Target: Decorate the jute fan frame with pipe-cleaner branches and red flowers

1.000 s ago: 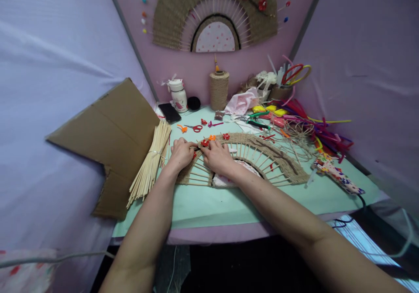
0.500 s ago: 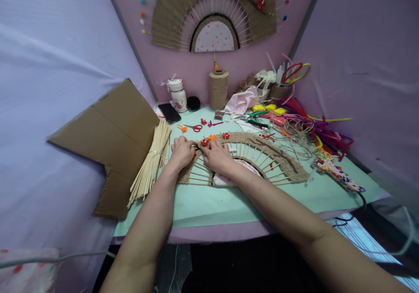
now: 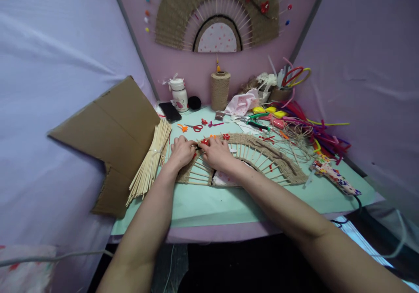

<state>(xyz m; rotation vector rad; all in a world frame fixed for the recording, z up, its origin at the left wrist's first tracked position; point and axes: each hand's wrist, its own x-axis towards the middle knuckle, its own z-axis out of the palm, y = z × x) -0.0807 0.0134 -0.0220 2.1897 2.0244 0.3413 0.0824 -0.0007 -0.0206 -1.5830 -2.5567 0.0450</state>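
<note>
A half-round fan point(image 3: 276, 153) of woven twine over thin sticks lies flat on the table, with a spotted white cloth centre and a brown twisted stem along its right side. At its upper left, my left hand point(image 3: 182, 151) and my right hand point(image 3: 216, 153) meet with fingers bent and thumbs close together. A thin dark strip point(image 3: 197, 147) shows between the fingertips, pinched from both sides. Red flowers point(image 3: 226, 137) sit along the fan's top edge; an orange one is partly hidden behind my right fingers.
Left stand a bundle of sticks point(image 3: 150, 162) and bent cardboard point(image 3: 121, 144). Behind are red-handled scissors point(image 3: 197, 128), a phone point(image 3: 170, 111), a bottle point(image 3: 178, 96) and a twine spool point(image 3: 220, 91). Pliers point(image 3: 258, 124), pipe cleaners point(image 3: 321, 131) and a corded, patterned tool point(image 3: 338, 178) lie right.
My right hand has shifted slightly and now covers more of the orange flower. My left hand stays at the same spot on the fan. The whole view has moved a little.
</note>
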